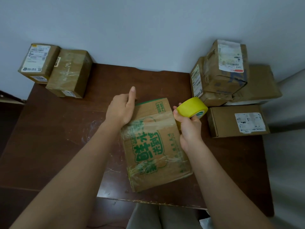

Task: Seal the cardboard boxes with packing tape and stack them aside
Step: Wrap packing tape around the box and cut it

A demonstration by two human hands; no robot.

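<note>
Left hand [121,108] rests flat, fingers straight, steadying the green-printed box [156,144]; right hand [189,124] grips the yellow tape roll [192,107]. Hold the box firmly; draw tape along the seam.

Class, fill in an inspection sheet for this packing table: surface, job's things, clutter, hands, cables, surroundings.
Surface: dark brown table, scuffed with pale marks.
Job's things: green-printed box lies flat in the middle; yellow tape roll held above its right far corner.
Clutter: two taped boxes at the far left; pile of boxes at the far right; flat labelled box in front of that pile.
Hands: left hand rests on the printed box's far left edge, fingers straight; right hand grips the tape roll.
Cables: nothing seen.
Surroundings: plain pale wall behind the table.
</note>
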